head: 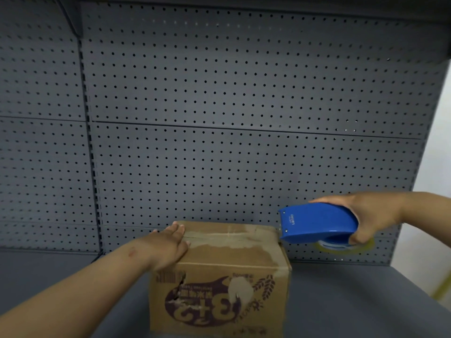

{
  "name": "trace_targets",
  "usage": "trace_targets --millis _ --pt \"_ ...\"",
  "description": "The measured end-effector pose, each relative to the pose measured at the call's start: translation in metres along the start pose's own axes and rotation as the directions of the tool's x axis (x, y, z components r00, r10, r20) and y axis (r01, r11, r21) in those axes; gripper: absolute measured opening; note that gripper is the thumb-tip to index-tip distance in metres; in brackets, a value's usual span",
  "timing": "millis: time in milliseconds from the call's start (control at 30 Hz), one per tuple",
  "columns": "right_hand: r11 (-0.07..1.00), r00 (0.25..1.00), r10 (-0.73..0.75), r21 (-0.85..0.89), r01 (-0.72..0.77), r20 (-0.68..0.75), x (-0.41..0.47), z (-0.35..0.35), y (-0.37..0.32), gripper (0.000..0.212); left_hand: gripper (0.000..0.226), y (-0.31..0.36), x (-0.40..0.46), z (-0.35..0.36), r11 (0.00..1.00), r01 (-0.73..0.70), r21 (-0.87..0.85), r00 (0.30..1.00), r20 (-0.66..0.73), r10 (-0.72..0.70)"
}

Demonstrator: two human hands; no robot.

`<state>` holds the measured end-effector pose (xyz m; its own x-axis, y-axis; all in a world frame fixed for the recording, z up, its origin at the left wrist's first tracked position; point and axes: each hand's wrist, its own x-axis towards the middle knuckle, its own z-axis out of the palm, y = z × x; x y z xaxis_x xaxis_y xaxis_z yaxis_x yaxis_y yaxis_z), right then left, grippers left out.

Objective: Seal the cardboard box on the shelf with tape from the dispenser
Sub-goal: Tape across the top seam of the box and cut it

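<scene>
Cardboard box [219, 276] sits on the dark grey shelf [353, 301], close below the camera, its printed front face upside down. On the box's top left corner the left hand [168, 245] lies flat, fingers spread and loose, gripping nothing. Just off the box's upper right corner, the right hand [371, 215] is clenched around the blue tape dispenser [317, 223], whose nose points at that corner; whether it touches is unclear. Behind the box rises a perforated back panel [219, 106].
</scene>
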<state>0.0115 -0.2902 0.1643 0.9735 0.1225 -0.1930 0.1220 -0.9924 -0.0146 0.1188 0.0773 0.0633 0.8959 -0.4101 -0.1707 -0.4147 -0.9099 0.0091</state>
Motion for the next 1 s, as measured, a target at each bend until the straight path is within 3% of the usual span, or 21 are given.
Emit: trace_targets --millis 267,400,467,533,600,700,1000 --pt "1.0 0.999 -0.016 -0.008 0.015 -0.051 0.006 0.005 0.008 0.089 0.062 0.007 0.005 -0.009 0.979 0.08 0.186 0.996 0.024 -0.085" --pt "1.0 0.998 -0.017 -0.022 0.016 -0.055 0.009 0.006 0.008 0.091 0.064 0.014 0.011 -0.015 0.957 0.215 0.192 0.971 0.067 -0.231" --pt "1.0 0.998 -0.016 -0.017 0.015 -0.061 0.01 0.007 0.01 0.091 0.065 0.026 0.009 -0.02 0.935 0.241 0.259 0.968 0.007 -0.251" --pt "1.0 0.998 -0.018 -0.014 0.017 -0.067 0.01 0.008 0.011 0.091 0.067 0.046 0.006 -0.026 0.956 0.172 0.236 0.981 -0.127 -0.145" --pt "1.0 0.997 -0.02 -0.002 0.02 -0.072 0.011 0.009 0.013 0.09 0.062 0.071 0.005 -0.026 0.994 -0.025 0.109 0.973 -0.224 0.049" --pt "1.0 0.998 -0.015 0.019 0.016 -0.061 0.01 0.011 0.015 0.09 0.056 0.099 0.012 -0.015 0.972 -0.225 -0.067 0.95 -0.236 0.204" --pt "0.998 1.0 0.004 0.059 -0.004 0.004 0.016 0.02 0.017 0.088 0.054 0.105 0.041 0.003 0.981 -0.183 -0.067 0.982 -0.051 0.18"
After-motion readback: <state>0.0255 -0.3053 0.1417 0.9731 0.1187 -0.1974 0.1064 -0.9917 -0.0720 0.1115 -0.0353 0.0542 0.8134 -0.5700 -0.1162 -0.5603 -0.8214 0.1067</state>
